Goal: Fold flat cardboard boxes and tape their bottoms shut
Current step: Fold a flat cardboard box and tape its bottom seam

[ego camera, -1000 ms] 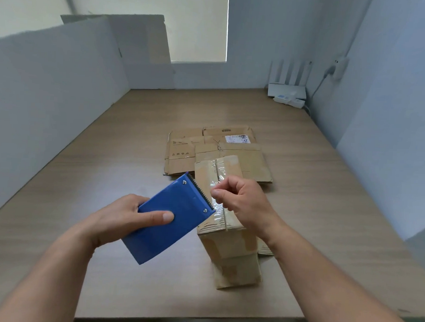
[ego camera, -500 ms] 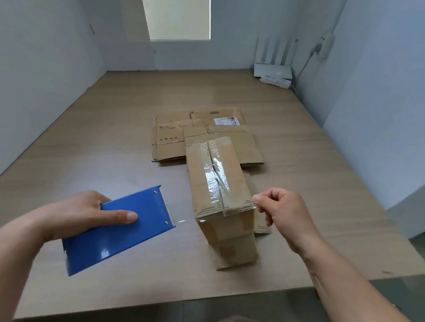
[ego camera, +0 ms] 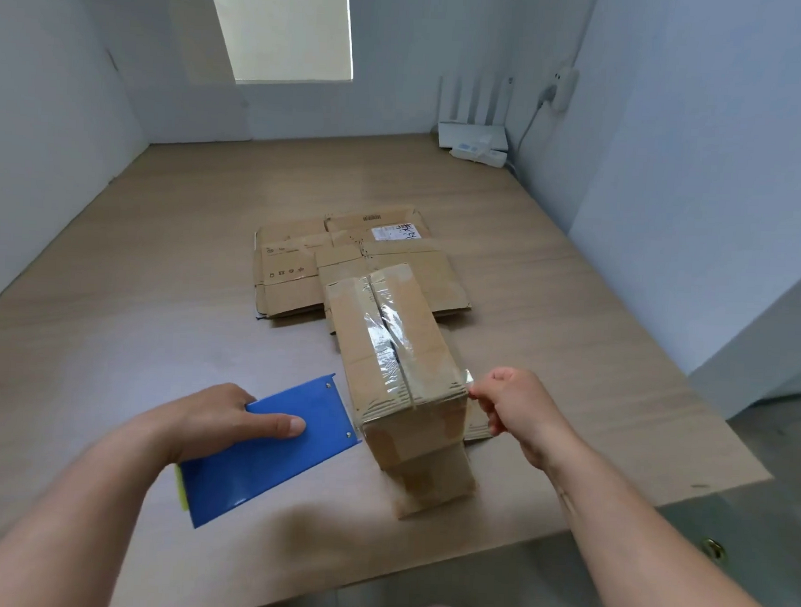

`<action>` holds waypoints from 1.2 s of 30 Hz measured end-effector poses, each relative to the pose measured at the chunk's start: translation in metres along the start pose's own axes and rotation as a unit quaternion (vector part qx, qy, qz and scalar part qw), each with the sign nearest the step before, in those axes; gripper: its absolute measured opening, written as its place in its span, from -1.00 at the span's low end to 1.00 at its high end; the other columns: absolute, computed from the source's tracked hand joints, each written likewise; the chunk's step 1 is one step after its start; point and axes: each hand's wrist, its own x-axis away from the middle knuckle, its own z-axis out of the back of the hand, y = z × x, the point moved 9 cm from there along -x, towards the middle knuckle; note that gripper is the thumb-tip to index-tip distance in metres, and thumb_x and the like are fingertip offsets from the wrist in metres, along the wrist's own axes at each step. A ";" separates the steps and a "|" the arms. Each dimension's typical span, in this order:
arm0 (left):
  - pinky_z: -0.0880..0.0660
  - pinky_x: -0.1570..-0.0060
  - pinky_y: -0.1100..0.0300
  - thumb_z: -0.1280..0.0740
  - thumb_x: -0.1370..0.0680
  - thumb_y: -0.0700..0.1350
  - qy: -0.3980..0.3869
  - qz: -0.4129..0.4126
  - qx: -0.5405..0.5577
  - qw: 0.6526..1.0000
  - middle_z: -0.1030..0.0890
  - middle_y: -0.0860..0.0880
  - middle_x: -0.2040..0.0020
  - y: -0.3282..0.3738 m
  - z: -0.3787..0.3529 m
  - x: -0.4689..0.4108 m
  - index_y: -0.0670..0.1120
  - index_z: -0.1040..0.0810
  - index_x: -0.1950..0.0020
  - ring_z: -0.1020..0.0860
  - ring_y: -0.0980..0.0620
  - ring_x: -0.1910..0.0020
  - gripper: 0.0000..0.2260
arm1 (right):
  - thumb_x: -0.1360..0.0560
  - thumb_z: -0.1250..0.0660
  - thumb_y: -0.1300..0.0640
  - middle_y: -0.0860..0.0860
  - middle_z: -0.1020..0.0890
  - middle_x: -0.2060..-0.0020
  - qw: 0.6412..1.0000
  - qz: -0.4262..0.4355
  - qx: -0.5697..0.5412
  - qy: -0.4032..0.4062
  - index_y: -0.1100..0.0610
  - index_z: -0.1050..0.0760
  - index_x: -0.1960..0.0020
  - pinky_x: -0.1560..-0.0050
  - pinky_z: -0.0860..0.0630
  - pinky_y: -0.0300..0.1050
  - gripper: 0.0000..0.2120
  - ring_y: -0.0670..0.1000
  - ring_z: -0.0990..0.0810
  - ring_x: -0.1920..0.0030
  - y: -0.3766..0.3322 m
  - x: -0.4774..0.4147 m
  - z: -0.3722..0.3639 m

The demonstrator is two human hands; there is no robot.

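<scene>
A folded brown cardboard box (ego camera: 396, 349) stands on the wooden table (ego camera: 159, 329) with clear tape along its top seam. My left hand (ego camera: 219, 421) grips a blue tape dispenser (ego camera: 268, 453) just left of the box, its toothed end close to the box's near left corner. My right hand (ego camera: 518, 409) is at the box's near right corner and pinches the free end of the clear tape (ego camera: 468, 380). A strip of tape crosses the near edge of the box between both hands. Flat cardboard boxes (ego camera: 299, 271) lie behind the standing box.
A white router (ego camera: 472, 132) with upright antennas and a power strip sit at the table's far right corner. Grey partition walls enclose the table on the left, back and right. The table's near edge runs just below the box.
The dispenser has come down from above the box to its left side. My right hand moved from the box top to the near right corner, drawing tape across the near edge.
</scene>
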 end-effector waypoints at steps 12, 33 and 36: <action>-0.49 0.26 0.24 -0.33 -0.04 0.52 -0.011 -0.058 0.070 0.996 -0.69 0.07 0.29 0.032 -0.046 -0.024 -0.03 -0.64 0.12 -0.66 0.10 0.32 -0.28 | -0.55 -0.21 -0.07 0.12 -0.61 0.04 0.943 0.092 0.247 0.204 0.12 -0.54 0.01 0.12 -0.35 -0.09 -0.72 0.17 -0.53 -0.04 -0.022 0.004 0.035; -0.39 0.16 0.20 -0.16 -0.51 0.25 0.162 0.084 -0.318 0.930 -0.59 0.06 0.07 0.000 -0.030 -0.025 0.01 -0.55 -0.08 -0.57 0.02 0.02 -0.61 | -0.53 -0.28 -0.08 0.17 -0.51 -0.15 0.952 0.085 0.236 0.174 0.17 -0.41 -0.19 -0.14 -0.38 0.03 -0.63 0.19 -0.42 -0.21 -0.021 -0.002 0.014; -0.39 0.25 0.20 -0.10 -0.52 0.23 0.182 0.110 -0.244 0.946 -0.52 0.06 0.25 -0.034 -0.027 -0.029 0.01 -0.48 0.10 -0.54 0.04 0.21 -0.67 | -0.52 -0.29 -0.10 0.16 -0.50 -0.14 0.954 0.070 0.243 0.161 0.16 -0.40 -0.19 -0.11 -0.37 0.00 -0.61 0.19 -0.43 -0.20 -0.019 -0.006 0.010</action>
